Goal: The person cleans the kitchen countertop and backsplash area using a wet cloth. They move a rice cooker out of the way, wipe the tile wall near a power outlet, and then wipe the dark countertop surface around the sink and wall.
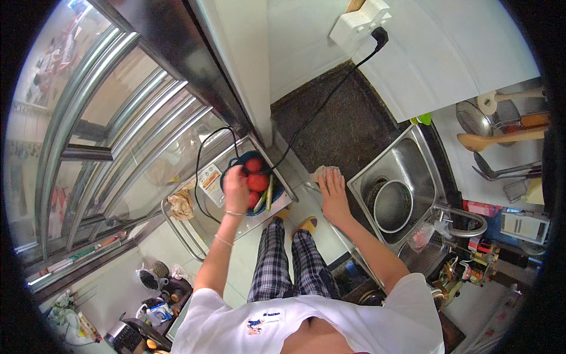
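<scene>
My left hand, blurred, hangs over the left side of a blue basket. I cannot make out whether its fingers grip anything. Red tomatoes and slim green vegetables fill the basket, which rests on a metal trolley. A black power cord runs across the basket, close to my left fingers. At the front edge of the dark stone counter, my right hand presses a pale cloth beneath its fingertips.
The cord's plug sits at a white wall socket. Right of the counter is a steel sink holding a round pan, beside a faucet. Utensils hang beyond it. A glass door with metal bars stands left.
</scene>
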